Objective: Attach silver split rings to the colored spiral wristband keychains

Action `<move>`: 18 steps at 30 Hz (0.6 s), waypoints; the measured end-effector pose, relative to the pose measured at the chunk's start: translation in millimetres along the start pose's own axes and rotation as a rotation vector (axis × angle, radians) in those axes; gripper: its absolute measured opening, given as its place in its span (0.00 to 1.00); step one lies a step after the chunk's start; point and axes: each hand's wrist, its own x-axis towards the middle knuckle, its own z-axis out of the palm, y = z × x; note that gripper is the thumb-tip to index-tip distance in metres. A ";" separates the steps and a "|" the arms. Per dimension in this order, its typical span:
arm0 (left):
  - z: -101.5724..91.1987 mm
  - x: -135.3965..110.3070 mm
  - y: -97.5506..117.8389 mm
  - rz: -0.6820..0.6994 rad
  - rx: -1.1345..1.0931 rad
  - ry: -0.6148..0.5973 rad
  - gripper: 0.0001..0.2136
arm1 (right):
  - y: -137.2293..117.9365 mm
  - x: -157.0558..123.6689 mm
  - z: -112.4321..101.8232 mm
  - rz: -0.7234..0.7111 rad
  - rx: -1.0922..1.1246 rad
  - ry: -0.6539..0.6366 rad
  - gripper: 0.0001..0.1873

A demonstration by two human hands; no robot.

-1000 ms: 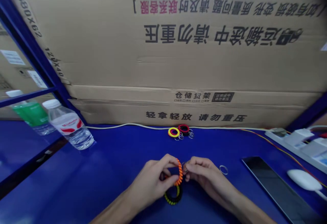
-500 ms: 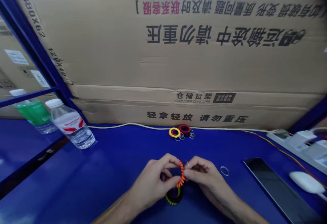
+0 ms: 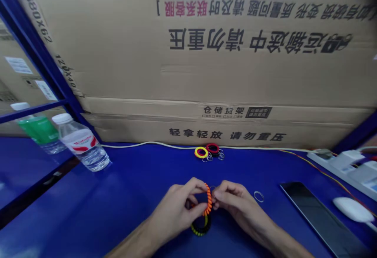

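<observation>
My left hand (image 3: 184,203) pinches an orange spiral coil wristband (image 3: 209,200) between thumb and fingers, holding it upright above the blue tabletop. Close beside the band's right side, my right hand (image 3: 234,199) is closed on a thin metal split ring (image 3: 212,187), mostly hidden by the fingertips. Whether the ring is threaded on the coil I cannot tell. Below the orange band lie black and yellow-green coil wristbands (image 3: 201,228), partly covered by my left hand. To the right of my right hand a loose split ring (image 3: 258,196) rests on the table.
Yellow (image 3: 201,152) and red coil wristbands (image 3: 212,148) with metal rings lie by the large carton (image 3: 188,77). A water bottle (image 3: 84,144) stands left. At right are a phone (image 3: 321,215), a white mouse-shaped object (image 3: 353,209) and a power strip (image 3: 341,169).
My right hand's fingers have shifted slightly, curling more around the split ring. The orange wristband has turned or moved a little left; the other things stay put.
</observation>
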 end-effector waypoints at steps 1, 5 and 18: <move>-0.5 0.5 1.1 -0.028 -0.037 0.007 0.11 | 1.1 0.1 -0.6 -0.040 -0.059 0.016 0.07; -3.4 3.0 5.5 -0.109 -0.182 0.002 0.11 | 4.4 1.0 -2.1 -0.188 -0.259 0.066 0.06; -1.8 0.2 3.2 0.000 0.009 0.017 0.11 | 1.0 0.5 1.0 -0.044 -0.036 0.003 0.11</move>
